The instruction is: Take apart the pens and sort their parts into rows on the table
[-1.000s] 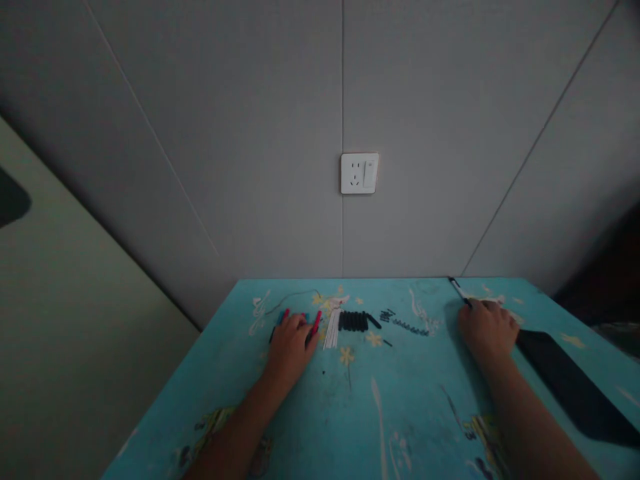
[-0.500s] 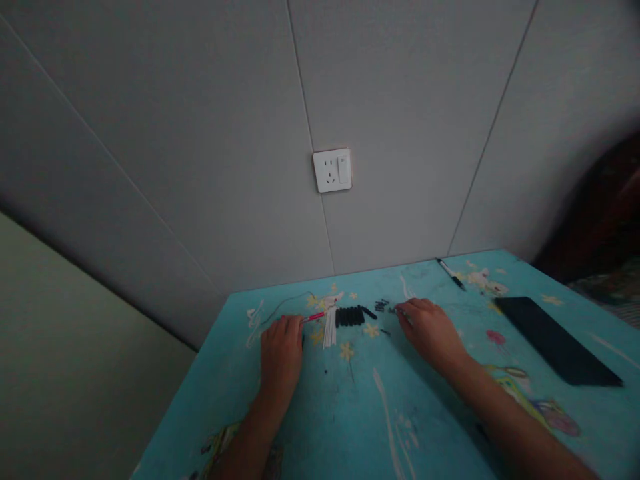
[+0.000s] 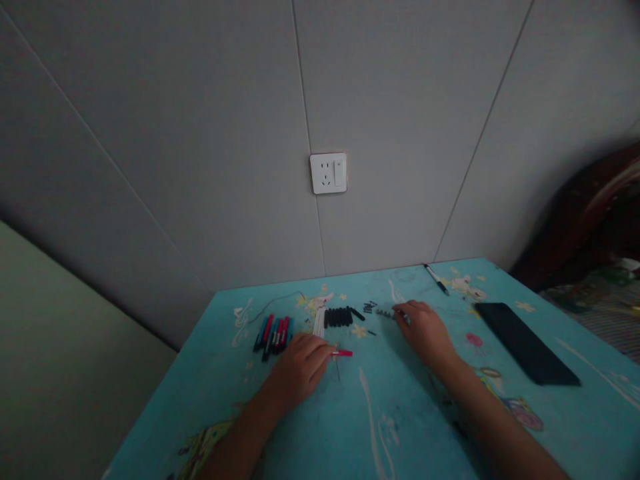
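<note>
My left hand (image 3: pixel 303 363) is closed round a pink pen barrel (image 3: pixel 343 353), whose end sticks out to the right of the fingers. Left of that hand lies a group of pink, blue and black pen barrels (image 3: pixel 274 333). White thin sticks (image 3: pixel 319 321) lie beside a row of short black cylinders (image 3: pixel 339 317) beyond it. My right hand (image 3: pixel 419 325) has its fingertips pinched at the end of a line of small grey pieces (image 3: pixel 384 313); what is between them is too small to make out. Small black pieces (image 3: pixel 369 307) lie just left of these.
The table (image 3: pixel 320 433) has a turquoise patterned cover and meets a grey wall with a white socket (image 3: pixel 329 173). At the right lie a dark flat rectangular piece (image 3: pixel 525 343) and a white-and-black pen (image 3: pixel 437 279).
My left hand has moved right and nearer with the pink pen barrel, uncovering the group of barrels. My right hand stays by the small grey pieces; the view has shifted slightly.
</note>
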Motion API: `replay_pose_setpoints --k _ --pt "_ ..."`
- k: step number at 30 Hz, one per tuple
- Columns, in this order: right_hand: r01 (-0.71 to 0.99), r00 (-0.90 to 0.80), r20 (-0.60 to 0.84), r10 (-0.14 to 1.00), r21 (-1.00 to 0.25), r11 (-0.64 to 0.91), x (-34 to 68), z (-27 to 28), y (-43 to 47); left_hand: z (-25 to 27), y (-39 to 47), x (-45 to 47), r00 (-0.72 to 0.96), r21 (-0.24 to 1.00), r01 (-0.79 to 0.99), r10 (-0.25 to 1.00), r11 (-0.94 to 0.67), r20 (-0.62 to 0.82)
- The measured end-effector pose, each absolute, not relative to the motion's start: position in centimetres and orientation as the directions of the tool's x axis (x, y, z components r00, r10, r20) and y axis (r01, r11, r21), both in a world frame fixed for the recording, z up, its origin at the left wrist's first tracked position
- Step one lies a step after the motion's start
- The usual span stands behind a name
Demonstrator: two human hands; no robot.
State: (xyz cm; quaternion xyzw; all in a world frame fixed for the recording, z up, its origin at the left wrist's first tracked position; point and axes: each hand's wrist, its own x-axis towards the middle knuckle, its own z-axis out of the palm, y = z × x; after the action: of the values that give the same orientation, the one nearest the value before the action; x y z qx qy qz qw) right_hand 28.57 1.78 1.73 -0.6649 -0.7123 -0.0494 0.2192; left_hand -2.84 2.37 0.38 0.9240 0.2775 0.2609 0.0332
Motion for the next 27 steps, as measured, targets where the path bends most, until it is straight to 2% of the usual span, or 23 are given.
replay_pose_setpoints --k 3,6,11,15,20,27 --pt "0.971 -0.007 0.38 0.925 -0.22 0.097 29.5 1.8 1.9 0.7 1.7 -2.2 0.78 0.203 0.436 0.48 -0.877 0.402" --pt "0.973 0.1 0.395 0.913 -0.229 -0.007 31.5 1.9 2.3 0.7 1.4 -1.8 0.8 0.219 0.421 0.474 -0.88 0.367" --pt "0.944 0.24 0.305 0.922 -0.296 -0.148 35.4 1.3 2.7 0.4 1.6 -1.5 0.793 0.249 0.429 0.494 -0.868 0.356" --pt "0.943 0.23 0.228 0.946 -0.291 -0.159 36.3 -0.1 3.1 0.5 1.5 -1.4 0.81 0.252 0.421 0.486 -0.872 0.327" --pt "0.944 0.244 0.297 0.923 -0.291 -0.156 36.7 -1.1 3.7 0.4 1.4 -1.4 0.803 0.252 0.425 0.49 -0.87 0.34" --pt "0.917 0.268 0.226 0.937 -0.357 -0.176 36.8 -2.0 4.5 -0.2 1.9 -1.6 0.761 0.225 0.459 0.511 -0.859 0.4"
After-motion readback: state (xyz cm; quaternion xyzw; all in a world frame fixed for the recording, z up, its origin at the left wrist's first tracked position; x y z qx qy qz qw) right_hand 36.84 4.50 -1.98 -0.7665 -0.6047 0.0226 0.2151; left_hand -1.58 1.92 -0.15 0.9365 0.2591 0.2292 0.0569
